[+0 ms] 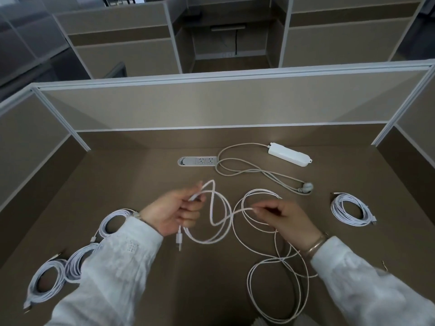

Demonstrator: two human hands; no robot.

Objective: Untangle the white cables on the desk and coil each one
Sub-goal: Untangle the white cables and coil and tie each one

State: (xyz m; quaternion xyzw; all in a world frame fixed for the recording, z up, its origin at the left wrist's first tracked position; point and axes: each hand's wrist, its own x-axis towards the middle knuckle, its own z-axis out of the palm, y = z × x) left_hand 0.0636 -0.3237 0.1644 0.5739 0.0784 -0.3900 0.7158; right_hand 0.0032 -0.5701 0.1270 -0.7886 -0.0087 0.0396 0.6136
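Nearest the camera, loose loops of a white cable (277,278) are sprawling over the brown tabletop (200,290) at the lower right, running up under the right sleeve (367,278). At the lower left, three coiled cables are lying side by side: one at the near edge (44,285), a second (75,264) just beside it and partly covered by the left sleeve (117,267), and a third (113,222) farther back by the left wrist.

Above the middle of the tabletop, the left hand (171,212) is gripping a few gathered loops of the white cable, its fingers (190,208) curling round the bundle, with a connector end (179,241) dangling below the palm. The right hand (287,220) is pinching a single strand of the same cable between thumb and forefinger, a gold bangle (315,245) sitting on its wrist. The strand is crossing from one hand to the other.

Well to the right, a fourth coiled cable (350,209) is resting alone. Farther back, a white power strip (289,155) with its grey cord (247,170) is lying near a recessed socket panel (197,161). Beige partition walls (211,107) are enclosing the far side.
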